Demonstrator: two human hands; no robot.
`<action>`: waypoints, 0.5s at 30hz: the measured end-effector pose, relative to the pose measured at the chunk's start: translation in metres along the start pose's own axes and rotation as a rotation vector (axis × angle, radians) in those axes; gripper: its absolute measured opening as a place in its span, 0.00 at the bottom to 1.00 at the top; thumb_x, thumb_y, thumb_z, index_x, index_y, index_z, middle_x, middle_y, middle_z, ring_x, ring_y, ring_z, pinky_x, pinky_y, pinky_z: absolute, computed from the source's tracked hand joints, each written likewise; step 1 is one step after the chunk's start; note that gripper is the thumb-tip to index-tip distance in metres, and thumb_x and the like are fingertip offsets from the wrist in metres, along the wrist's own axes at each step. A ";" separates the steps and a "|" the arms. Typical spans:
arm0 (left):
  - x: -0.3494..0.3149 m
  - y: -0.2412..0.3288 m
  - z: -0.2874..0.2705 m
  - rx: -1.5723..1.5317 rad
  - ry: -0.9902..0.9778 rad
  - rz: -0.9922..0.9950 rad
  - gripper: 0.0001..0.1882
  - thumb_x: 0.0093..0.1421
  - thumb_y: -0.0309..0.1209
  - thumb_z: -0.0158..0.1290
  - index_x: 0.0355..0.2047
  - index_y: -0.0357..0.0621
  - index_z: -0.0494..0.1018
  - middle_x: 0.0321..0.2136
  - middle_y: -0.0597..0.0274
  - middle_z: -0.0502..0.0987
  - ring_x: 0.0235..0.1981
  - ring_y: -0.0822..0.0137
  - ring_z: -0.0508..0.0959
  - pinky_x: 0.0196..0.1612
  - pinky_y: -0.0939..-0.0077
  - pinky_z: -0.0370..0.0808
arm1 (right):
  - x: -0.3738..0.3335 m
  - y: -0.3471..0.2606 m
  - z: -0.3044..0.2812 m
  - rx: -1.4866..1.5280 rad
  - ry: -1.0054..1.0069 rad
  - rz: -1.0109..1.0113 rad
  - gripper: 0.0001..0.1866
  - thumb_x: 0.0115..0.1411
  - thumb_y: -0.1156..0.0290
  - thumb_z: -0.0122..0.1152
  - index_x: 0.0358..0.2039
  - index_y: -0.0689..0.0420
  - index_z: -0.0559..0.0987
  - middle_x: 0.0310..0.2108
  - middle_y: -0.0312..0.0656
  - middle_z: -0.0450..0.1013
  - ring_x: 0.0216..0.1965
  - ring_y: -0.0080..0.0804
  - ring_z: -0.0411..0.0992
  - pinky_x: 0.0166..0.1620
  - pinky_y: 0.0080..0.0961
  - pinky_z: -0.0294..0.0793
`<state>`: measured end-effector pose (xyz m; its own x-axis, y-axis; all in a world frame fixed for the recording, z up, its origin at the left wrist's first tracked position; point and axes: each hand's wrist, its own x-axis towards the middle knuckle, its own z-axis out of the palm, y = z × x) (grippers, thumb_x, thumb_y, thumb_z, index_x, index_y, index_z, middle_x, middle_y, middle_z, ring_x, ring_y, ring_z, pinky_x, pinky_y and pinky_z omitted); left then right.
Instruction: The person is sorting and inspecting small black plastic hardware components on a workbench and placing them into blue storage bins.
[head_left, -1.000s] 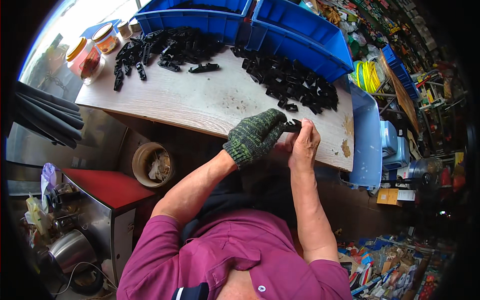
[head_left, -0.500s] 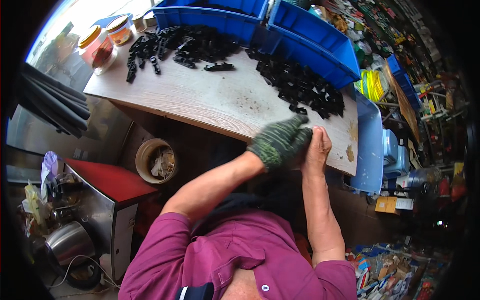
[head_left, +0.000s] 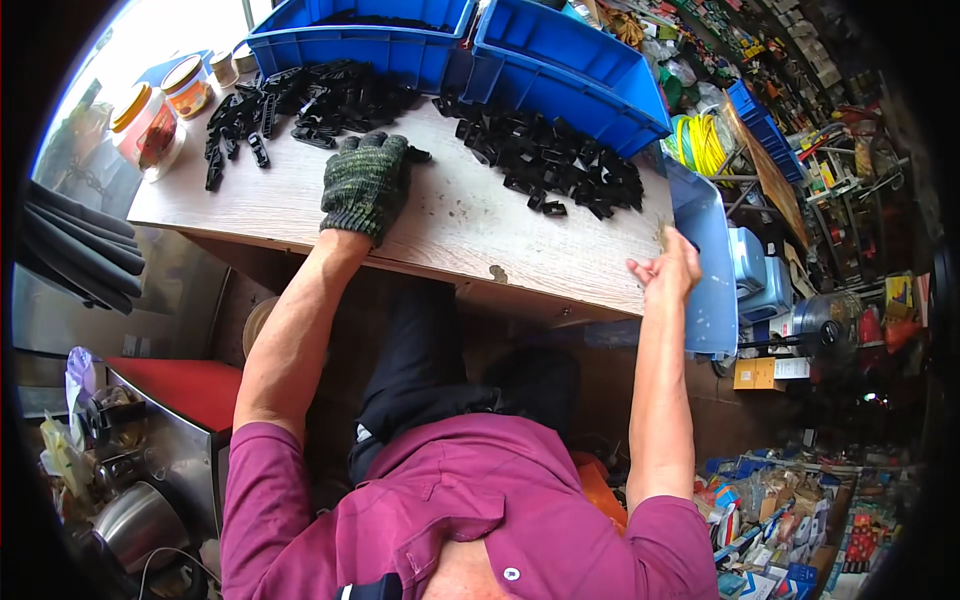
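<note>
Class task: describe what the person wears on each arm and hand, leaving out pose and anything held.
The left hand wears a knitted work glove, dark green flecked with black, its ribbed cuff ending at the wrist. The right hand is bare, with no glove. Both forearms are uncovered; short magenta shirt sleeves end above the elbows. No watch or jewellery shows.

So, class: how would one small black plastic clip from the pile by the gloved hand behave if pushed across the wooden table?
The small black plastic clip looks rigid and light, so it would probably slide. Its angular shape suggests it won't roll. Neighbours in the pile might snag it.
</note>
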<state>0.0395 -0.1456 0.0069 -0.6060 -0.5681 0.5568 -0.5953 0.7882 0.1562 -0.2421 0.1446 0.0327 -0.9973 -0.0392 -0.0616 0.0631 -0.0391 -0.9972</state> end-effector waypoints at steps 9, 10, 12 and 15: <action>-0.013 0.038 -0.009 -0.106 0.009 0.035 0.11 0.59 0.36 0.56 0.42 0.51 0.76 0.42 0.53 0.77 0.42 0.47 0.76 0.43 0.53 0.75 | -0.007 0.011 0.044 -0.555 -0.347 -0.099 0.17 0.51 0.65 0.74 0.38 0.58 0.80 0.26 0.40 0.74 0.16 0.26 0.69 0.16 0.25 0.76; -0.013 0.040 -0.008 -0.109 0.010 0.037 0.11 0.59 0.36 0.56 0.42 0.51 0.76 0.42 0.53 0.77 0.42 0.47 0.76 0.43 0.53 0.75 | -0.004 0.014 0.045 -0.652 -0.321 -0.188 0.16 0.50 0.65 0.74 0.36 0.57 0.81 0.28 0.40 0.76 0.19 0.28 0.72 0.17 0.25 0.76; -0.015 0.040 -0.009 -0.173 0.085 0.001 0.14 0.59 0.36 0.58 0.45 0.51 0.76 0.43 0.52 0.78 0.44 0.47 0.76 0.44 0.53 0.75 | -0.009 0.008 0.051 -0.737 -0.314 -0.180 0.15 0.49 0.64 0.74 0.34 0.58 0.82 0.31 0.40 0.78 0.24 0.31 0.76 0.18 0.25 0.77; -0.018 0.049 -0.016 -0.260 0.013 -0.034 0.13 0.59 0.34 0.57 0.45 0.53 0.77 0.43 0.53 0.78 0.45 0.47 0.76 0.46 0.54 0.74 | -0.008 0.007 0.053 -0.812 -0.321 -0.157 0.17 0.49 0.62 0.74 0.37 0.56 0.81 0.29 0.39 0.75 0.24 0.25 0.72 0.16 0.23 0.72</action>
<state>0.0301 -0.0929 0.0176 -0.5802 -0.5931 0.5582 -0.4583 0.8043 0.3782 -0.2322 0.0919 0.0280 -0.9261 -0.3761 -0.0284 -0.2412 0.6484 -0.7220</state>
